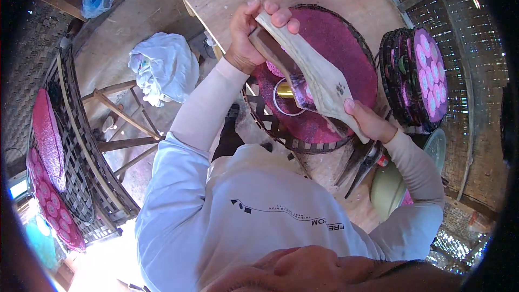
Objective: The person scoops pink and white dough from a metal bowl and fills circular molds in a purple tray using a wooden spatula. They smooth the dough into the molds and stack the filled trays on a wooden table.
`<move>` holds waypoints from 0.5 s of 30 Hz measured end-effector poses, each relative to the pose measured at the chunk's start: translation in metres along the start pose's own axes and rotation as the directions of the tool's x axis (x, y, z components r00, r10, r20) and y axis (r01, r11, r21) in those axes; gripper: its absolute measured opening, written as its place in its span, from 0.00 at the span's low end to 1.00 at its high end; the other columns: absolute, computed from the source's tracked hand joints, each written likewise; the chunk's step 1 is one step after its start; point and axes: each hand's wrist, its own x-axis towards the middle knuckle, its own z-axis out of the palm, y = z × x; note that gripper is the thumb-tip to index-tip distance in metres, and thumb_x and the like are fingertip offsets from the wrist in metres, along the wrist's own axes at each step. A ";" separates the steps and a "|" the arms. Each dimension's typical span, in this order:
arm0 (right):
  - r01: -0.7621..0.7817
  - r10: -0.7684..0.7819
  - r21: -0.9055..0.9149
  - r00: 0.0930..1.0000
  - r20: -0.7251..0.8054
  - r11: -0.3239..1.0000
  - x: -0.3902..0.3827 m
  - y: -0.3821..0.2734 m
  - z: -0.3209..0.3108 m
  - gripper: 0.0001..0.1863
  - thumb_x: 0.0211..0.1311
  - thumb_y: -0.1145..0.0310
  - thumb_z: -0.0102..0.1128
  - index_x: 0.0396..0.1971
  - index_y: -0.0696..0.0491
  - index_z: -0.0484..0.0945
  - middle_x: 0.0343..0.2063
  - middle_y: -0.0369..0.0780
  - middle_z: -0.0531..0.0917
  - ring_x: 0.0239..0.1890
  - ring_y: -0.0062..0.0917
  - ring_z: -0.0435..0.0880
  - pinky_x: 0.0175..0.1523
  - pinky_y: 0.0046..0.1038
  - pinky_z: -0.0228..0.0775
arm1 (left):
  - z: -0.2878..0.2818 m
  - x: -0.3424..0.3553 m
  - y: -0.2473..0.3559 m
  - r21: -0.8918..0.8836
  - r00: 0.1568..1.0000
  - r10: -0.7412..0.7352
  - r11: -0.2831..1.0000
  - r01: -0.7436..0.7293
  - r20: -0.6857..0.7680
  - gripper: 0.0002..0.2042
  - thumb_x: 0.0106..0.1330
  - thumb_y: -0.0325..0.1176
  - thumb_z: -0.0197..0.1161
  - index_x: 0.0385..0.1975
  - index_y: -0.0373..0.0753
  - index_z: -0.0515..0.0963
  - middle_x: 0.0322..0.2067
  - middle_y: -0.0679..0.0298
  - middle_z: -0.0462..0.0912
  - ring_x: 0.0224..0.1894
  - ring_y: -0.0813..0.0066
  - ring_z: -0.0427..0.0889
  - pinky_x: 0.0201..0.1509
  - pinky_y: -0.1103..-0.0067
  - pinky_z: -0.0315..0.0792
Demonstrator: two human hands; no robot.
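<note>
Both my hands hold a long, pale, curved wooden piece (pixel 316 67) tilted across in front of me, with a brown inner side. My left hand (pixel 250 35) is closed around its upper end, the fingers curling over the edge. At the lower right end, my right hand (pixel 370 121) grips it with the thumb on the pale face. Under it lies a round woven tray (pixel 338 38) with a magenta surface. A gold-coloured cylinder (pixel 285 90) and a white ring (pixel 277 100) show beside the wooden piece, partly hidden by it. Pinkish pieces there are mostly covered.
A stack of round woven trays (pixel 403 70) with pink discs stands at the right. Dark-bladed tools (pixel 361 170) and a pale green tub (pixel 386 184) sit below. To the left are a white cloth bundle (pixel 165 67), a wooden stool frame (pixel 127 116) and a woven rack (pixel 81 162).
</note>
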 end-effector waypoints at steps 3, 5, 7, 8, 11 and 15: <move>0.010 -0.010 0.005 1.000 -0.011 1.000 0.003 0.009 0.002 0.31 0.65 0.45 0.33 0.31 0.57 0.78 0.20 0.35 0.78 0.22 0.17 0.74 0.29 0.20 0.66 | 0.000 -0.002 0.004 0.041 1.000 0.002 0.999 -0.001 -0.013 0.12 0.61 0.46 0.47 0.24 0.48 0.69 0.22 0.72 0.70 0.35 0.64 0.69 0.41 0.66 0.67; -0.010 0.011 0.047 1.000 -0.017 0.999 0.003 0.009 0.005 0.31 0.64 0.44 0.34 0.30 0.57 0.78 0.19 0.35 0.78 0.21 0.17 0.74 0.28 0.20 0.66 | 0.003 -0.006 0.002 -0.004 0.997 -0.003 1.000 0.002 -0.078 0.11 0.61 0.46 0.47 0.24 0.47 0.69 0.22 0.71 0.70 0.35 0.64 0.70 0.41 0.67 0.67; -0.048 0.053 0.122 0.998 -0.039 0.991 -0.002 0.006 0.009 0.30 0.64 0.44 0.35 0.31 0.56 0.78 0.19 0.35 0.78 0.21 0.17 0.74 0.27 0.20 0.66 | 0.007 -0.011 -0.003 -0.020 0.989 0.008 1.000 -0.011 -0.149 0.11 0.61 0.45 0.48 0.24 0.47 0.69 0.21 0.71 0.70 0.34 0.64 0.70 0.40 0.68 0.67; -0.074 0.083 0.160 0.996 -0.046 0.984 -0.005 0.004 0.011 0.30 0.64 0.44 0.35 0.31 0.56 0.78 0.19 0.35 0.78 0.21 0.17 0.75 0.27 0.20 0.66 | 0.007 -0.013 -0.007 -0.010 0.982 0.024 1.000 -0.026 -0.190 0.11 0.61 0.45 0.48 0.24 0.46 0.69 0.21 0.70 0.69 0.34 0.64 0.70 0.40 0.68 0.67; -0.158 0.169 0.195 0.985 -0.038 0.968 -0.016 -0.002 0.008 0.30 0.64 0.45 0.36 0.31 0.56 0.78 0.19 0.35 0.78 0.21 0.16 0.75 0.27 0.19 0.66 | -0.005 -0.016 -0.019 -0.101 0.983 0.022 0.994 -0.041 -0.182 0.12 0.61 0.45 0.45 0.24 0.45 0.68 0.23 0.68 0.69 0.36 0.63 0.71 0.40 0.67 0.68; -0.188 0.193 0.061 0.977 -0.091 0.980 -0.026 -0.019 0.000 0.30 0.63 0.45 0.37 0.31 0.57 0.78 0.20 0.35 0.78 0.21 0.16 0.74 0.27 0.19 0.65 | -0.007 -0.013 -0.030 -0.152 0.978 0.037 0.986 -0.069 -0.203 0.12 0.61 0.45 0.45 0.23 0.44 0.67 0.23 0.67 0.69 0.35 0.62 0.72 0.40 0.66 0.68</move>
